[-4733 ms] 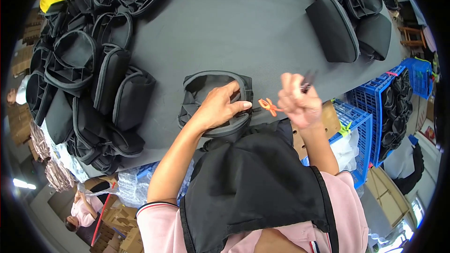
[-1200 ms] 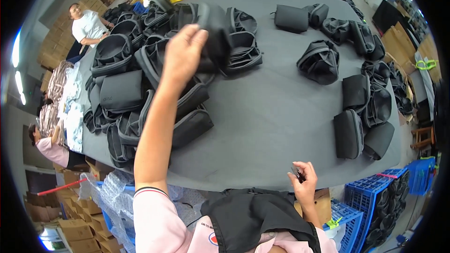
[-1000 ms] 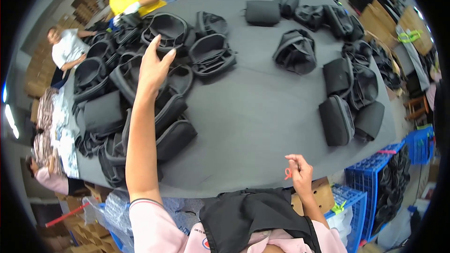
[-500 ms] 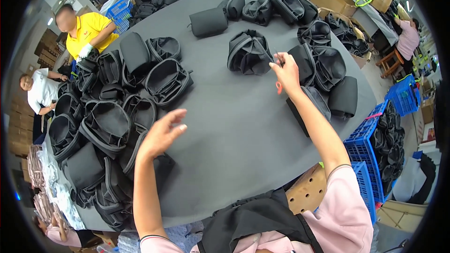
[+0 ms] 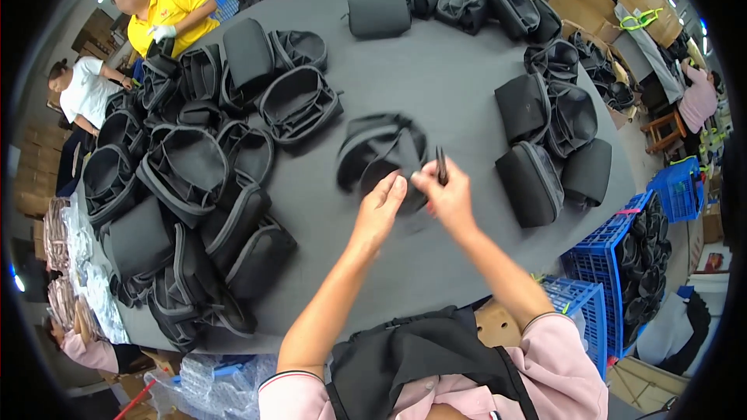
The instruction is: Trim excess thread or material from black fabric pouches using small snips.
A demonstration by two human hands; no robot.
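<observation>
Left hand [image 5: 378,208]: thumb and fingers clamped the blurred black pouch's [image 5: 372,140] near side | right hand [image 5: 451,197]: curled round a dark tool [image 5: 441,165], fingertips at pouch's edge

On the broad grey table [image 5: 443,101], we have a heap of black fabric pouches [image 5: 187,167] to our left and a smaller black pouch cluster [image 5: 527,184] to our right. Between them is one open, rounded black fabric pouch [image 5: 362,140]; behind it, a row of boxy black pouches [image 5: 379,15]. Blue plastic lattice crates [image 5: 593,266] stand beyond the table's right edge.
</observation>
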